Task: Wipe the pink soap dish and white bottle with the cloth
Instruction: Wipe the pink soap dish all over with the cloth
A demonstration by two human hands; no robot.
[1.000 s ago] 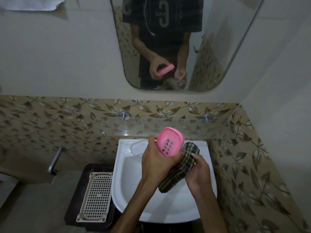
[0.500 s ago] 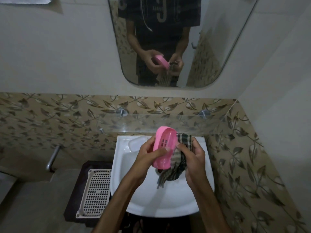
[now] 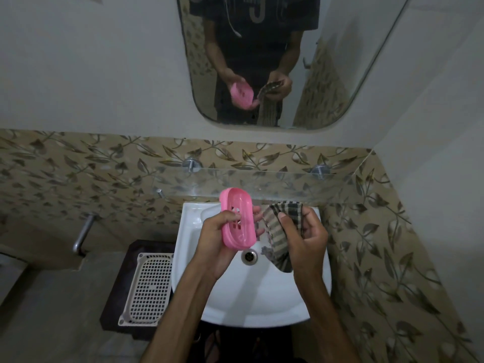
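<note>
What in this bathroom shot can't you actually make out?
- White bottle: not in the head view at all.
- Pink soap dish: its underside is turned away, and the left hand covers one long edge.
- Checked cloth: the right hand hides part of it.
- Sink: its tap is nowhere visible.

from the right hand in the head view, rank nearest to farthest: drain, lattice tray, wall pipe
From the right hand, which grips the cloth:
1. Drain, just left of it in the sink.
2. Lattice tray, lower left, beside the sink.
3. Wall pipe, far left.
</note>
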